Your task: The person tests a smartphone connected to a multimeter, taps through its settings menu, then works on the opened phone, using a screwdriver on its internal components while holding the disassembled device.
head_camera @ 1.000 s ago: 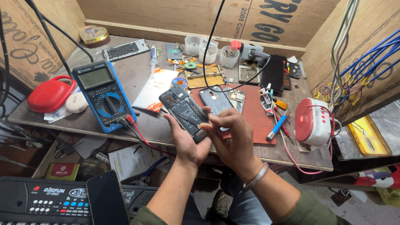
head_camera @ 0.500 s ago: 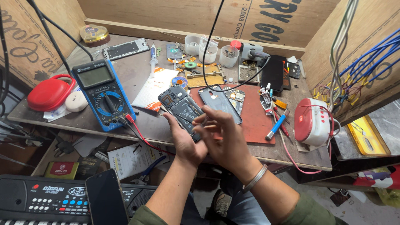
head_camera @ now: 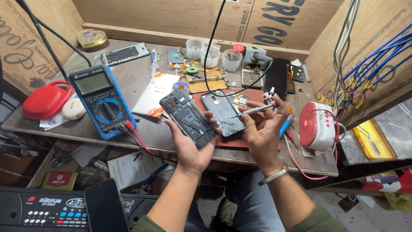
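Left hand cradles an opened phone, back cover off, internals facing up, held tilted above the bench edge. Right hand pinches slim metal tweezers between thumb and fingers, tip aimed left toward the phone, not touching it. A second phone body lies on the red mat between both hands. Blue multimeter stands left; red-and-white speaker sits right

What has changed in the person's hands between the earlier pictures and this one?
The right hand has drawn back to the right, off the opened phone, and now holds metal tweezers. The left hand still holds the phone. The multimeter and back cover have not moved.
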